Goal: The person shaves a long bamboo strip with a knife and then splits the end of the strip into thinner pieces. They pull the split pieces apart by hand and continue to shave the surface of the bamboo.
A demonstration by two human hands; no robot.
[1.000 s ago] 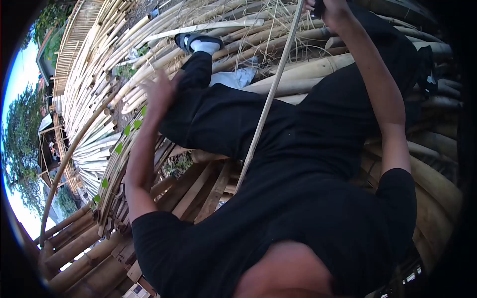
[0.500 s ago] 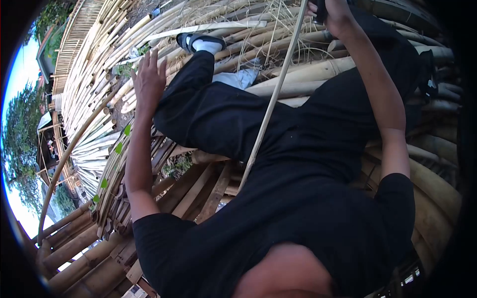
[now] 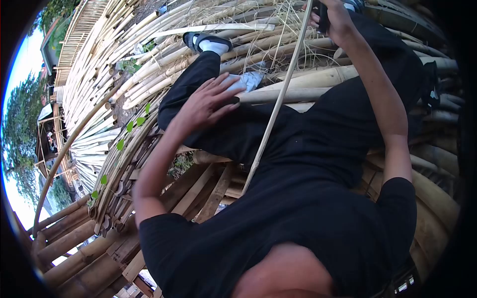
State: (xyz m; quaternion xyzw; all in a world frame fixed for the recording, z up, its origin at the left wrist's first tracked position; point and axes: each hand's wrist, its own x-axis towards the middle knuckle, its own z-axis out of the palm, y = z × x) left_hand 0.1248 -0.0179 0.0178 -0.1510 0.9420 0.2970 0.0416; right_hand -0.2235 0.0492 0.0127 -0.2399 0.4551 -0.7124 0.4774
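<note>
My left hand (image 3: 206,103) is open above my left thigh, its fingers spread and nothing in them. At the top of the view, my right hand (image 3: 340,24) is closed around a black handle (image 3: 323,19); the rest of that tool cannot be made out. A long, thin bamboo strip (image 3: 281,97) slants from beside the right hand down across my lap to my waist. Whether the right fingers also touch the strip cannot be told. Past the left fingertips lies a pale, crumpled sheet (image 3: 249,81).
Bamboo poles (image 3: 328,74) lie under and around my legs, with shavings (image 3: 293,42) scattered over them. A bundle of split bamboo (image 3: 117,191) with green leaves lies at my left. A curved pole (image 3: 67,149) arches beyond it. Wooden slats (image 3: 214,191) are below my left arm.
My left hand has swung right and lower, from beside the left knee to above the thigh. My right hand stays near the strip's upper end, still around the black handle.
</note>
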